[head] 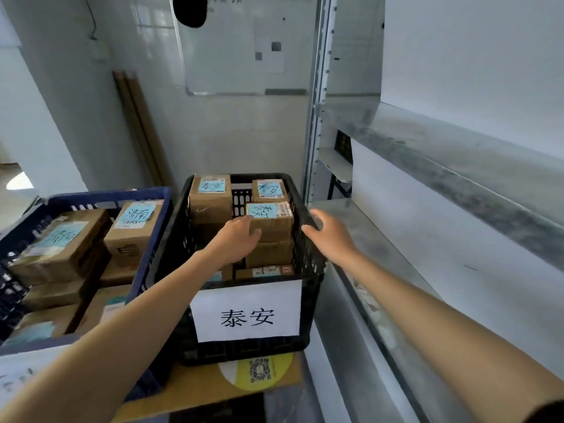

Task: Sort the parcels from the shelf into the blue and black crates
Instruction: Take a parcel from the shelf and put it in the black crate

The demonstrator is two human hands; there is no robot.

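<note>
Parcel (274, 224) of brown cardboard is held at its near left corner by the left hand (239, 236), whose fingers are curled against the box's left side while the palm lies over its near edge. The box sits on top of a stack of similar boxes at the right side of the black crate (244, 176), so from the grip it extends away and to the right, toward the crate's right wall. Its long axis appears to run across the crate, from the gripping hand toward the right hand (331, 233). That hand is spread and relaxed, nothing being held in it, just beyond the parcel's right end above the crate's right rim; whether the rim is touched cannot be told. The left hand is therefore the one in contact, and any seating or release of the box is judged to fall to it. The parcel is taped, slightly creased, and topped with a blue sticker (261, 210) bearing handwritten characters beside a printed label. Farther from the grip two more stickered boxes (210, 203) are seen in the same crate, and toward the viewer a white sign (245, 309) is fixed to its near wall. Left of the grip the blue crate (106, 195) is filled with other parcels, and right of it lies the metal shelf (427, 239).
</note>
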